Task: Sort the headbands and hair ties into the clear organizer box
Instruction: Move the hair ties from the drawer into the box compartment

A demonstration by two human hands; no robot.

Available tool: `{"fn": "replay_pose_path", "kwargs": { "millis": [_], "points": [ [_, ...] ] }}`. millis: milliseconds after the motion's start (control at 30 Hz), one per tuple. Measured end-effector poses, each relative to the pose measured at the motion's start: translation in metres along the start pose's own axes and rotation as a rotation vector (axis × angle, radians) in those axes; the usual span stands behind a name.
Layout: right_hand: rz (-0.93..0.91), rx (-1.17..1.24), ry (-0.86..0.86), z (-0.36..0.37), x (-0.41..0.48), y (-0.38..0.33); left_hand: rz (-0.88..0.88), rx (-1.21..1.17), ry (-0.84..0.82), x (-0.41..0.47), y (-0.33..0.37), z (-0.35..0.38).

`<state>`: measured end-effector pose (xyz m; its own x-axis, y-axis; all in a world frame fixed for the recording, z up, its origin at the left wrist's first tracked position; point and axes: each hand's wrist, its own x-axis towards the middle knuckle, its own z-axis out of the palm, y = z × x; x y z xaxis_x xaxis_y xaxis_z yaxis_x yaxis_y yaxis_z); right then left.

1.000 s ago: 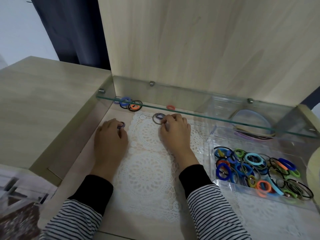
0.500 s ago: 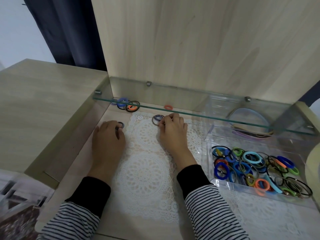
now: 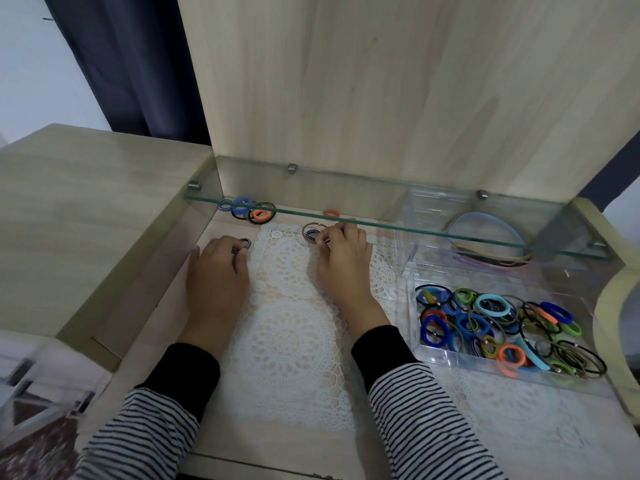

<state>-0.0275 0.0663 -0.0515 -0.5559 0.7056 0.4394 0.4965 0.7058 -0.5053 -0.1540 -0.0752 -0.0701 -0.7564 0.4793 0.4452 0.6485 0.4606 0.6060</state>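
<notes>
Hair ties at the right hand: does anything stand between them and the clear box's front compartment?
Nothing visible does. Only bare lace mat lies between the hair ties, pinched by the right hand, and the clear box; they must be lifted over its wall. The left hand holds a striped hair tie.

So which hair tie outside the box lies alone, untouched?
The orange tie back middle; others form a cluster back left or sit at the left hand and right hand.
</notes>
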Motion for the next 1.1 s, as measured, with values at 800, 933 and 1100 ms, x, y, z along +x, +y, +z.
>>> {"fn": "replay_pose_path", "kwargs": {
  "millis": [800,933,1100],
  "points": [
    [0.010,-0.183,0.336,-0.129,-0.060,0.055,0.505,-0.100,-0.072,-0.060,0.149,0.040],
    [0.089,-0.259,0.374,-0.158,-0.066,0.090,0.554,-0.103,-0.183,-0.076,0.181,0.053],
    [0.163,-0.352,0.376,-0.187,-0.075,0.124,0.567,-0.088,-0.296,-0.089,0.203,0.069]
  ]
}}
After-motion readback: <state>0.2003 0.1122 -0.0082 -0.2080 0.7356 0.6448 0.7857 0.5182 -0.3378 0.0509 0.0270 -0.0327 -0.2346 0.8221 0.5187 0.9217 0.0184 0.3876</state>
